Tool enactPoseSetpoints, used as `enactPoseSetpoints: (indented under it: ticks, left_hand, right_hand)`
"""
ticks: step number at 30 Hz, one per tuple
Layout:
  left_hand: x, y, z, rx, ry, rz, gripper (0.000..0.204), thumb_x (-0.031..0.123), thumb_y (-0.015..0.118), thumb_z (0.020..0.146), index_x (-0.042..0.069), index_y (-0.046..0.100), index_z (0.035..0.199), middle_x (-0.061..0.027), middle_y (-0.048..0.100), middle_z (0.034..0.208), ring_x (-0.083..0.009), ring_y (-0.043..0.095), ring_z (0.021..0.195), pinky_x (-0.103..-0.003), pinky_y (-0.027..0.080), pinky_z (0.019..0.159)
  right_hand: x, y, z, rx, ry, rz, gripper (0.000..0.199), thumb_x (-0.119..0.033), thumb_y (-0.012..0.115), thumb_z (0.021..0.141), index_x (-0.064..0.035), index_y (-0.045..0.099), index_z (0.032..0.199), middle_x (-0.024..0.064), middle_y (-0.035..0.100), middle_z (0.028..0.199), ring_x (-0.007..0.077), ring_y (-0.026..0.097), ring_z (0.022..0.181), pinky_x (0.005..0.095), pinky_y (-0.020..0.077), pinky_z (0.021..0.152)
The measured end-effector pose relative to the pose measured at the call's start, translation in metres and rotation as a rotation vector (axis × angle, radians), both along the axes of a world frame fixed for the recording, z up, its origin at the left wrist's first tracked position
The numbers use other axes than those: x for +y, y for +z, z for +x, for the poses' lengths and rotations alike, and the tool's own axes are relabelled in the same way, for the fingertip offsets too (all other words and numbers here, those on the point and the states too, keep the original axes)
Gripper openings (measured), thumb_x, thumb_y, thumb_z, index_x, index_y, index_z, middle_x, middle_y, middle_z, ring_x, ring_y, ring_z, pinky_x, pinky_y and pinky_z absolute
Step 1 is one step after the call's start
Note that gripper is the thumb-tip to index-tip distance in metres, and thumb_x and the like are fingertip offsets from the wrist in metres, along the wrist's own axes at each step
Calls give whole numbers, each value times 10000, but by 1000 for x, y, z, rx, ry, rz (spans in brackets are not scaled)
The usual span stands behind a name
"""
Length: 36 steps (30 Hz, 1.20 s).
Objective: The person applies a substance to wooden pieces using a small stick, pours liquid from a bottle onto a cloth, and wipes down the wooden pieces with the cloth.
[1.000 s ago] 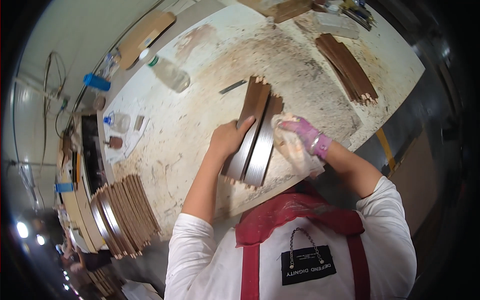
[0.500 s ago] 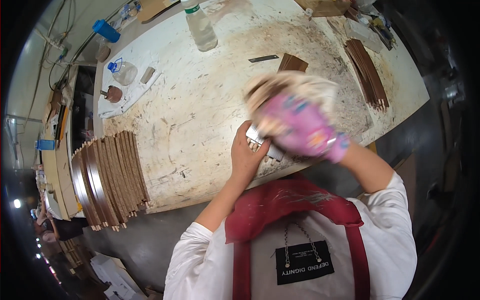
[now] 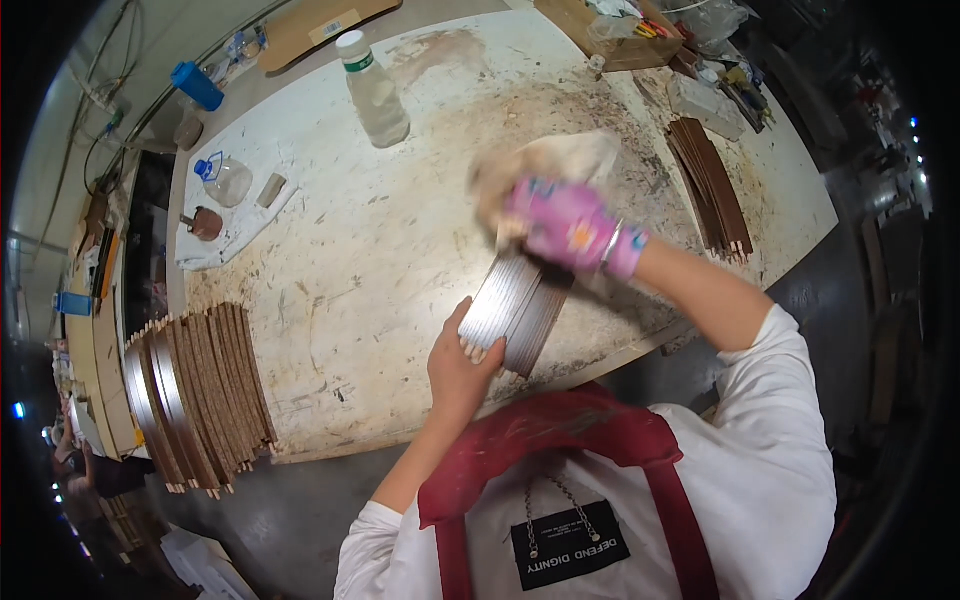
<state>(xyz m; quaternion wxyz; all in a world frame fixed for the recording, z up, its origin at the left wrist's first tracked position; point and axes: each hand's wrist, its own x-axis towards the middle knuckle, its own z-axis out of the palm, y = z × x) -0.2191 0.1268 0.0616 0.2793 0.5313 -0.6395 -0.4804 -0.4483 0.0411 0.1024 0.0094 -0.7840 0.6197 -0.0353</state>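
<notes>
Two dark brown wooden slats (image 3: 508,318), glossy with reflected light, lie side by side near the table's front edge. Pale dowel pegs stick out of their near end. My bare left hand (image 3: 462,372) is closed around that end, thumb on the right and fingers on the left. A pink flowered glove covers my right hand (image 3: 570,225), which is closed on a bunched beige cloth (image 3: 575,158). The cloth is blurred by motion at the slats' far end and hides that end.
A stack of brown slats with dowels (image 3: 215,385) stands at the table's left edge; more slats (image 3: 708,190) lie at the right. Farther back are a clear bottle (image 3: 378,100), a blue-capped jug (image 3: 228,180) on a white cloth, a brown cup (image 3: 206,224) and a cardboard box (image 3: 640,50).
My right hand has swept the cloth away from me toward the slats' far end, uncovering their glossy faces. My left hand keeps its hold on the near end. The whole view has shifted slightly.
</notes>
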Motion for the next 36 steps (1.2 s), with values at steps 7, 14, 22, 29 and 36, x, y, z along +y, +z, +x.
enactPoseSetpoints:
  ticks: [7, 14, 22, 29, 36]
  left_hand:
    - [2, -2, -1, -10, -49, -59, 606, 159, 715, 739, 10, 463, 1270, -210, 623, 1059, -295, 623, 963, -345, 476, 837]
    - [-1, 9, -1, -38, -38, 15, 586, 151, 709, 753, 8, 464, 1266, -203, 642, 1014, -277, 632, 950, -337, 479, 825]
    - [-3, 11, 2, -274, -147, -326, 831, 224, 762, 705, -48, 315, 1351, -244, 467, 1279, -365, 458, 1182, -409, 373, 977]
    - [-30, 38, -5, -387, -339, -518, 950, 300, 783, 670, -48, 249, 1375, -259, 392, 1334, -410, 390, 1217, -438, 326, 1023]
    - [-33, 22, -27, -448, -437, -496, 697, 266, 640, 797, -15, 317, 1348, -192, 438, 1320, -330, 571, 1016, -371, 512, 780]
  right_hand:
    - [-36, -10, -162, -233, -366, 22, 326, -292, 575, 790, -159, 607, 1086, 123, 653, 949, 287, 629, 894, 373, 498, 806]
    - [22, 20, -23, -238, 47, -156, 237, -277, 549, 821, -143, 623, 1001, 112, 621, 1063, 258, 582, 1017, 398, 463, 872]
    - [-6, 7, -157, -1366, -445, 110, 233, -141, 580, 847, -18, 607, 1044, 54, 652, 964, 152, 624, 846, 278, 496, 751]
    - [38, 42, -125, -1935, -426, 316, 289, -107, 553, 886, 20, 543, 1145, 110, 632, 1064, 190, 641, 921, 309, 531, 807]
    - [62, 24, 9, -346, 156, 96, 263, -206, 582, 740, -106, 613, 980, 136, 615, 975, 293, 602, 915, 391, 491, 817]
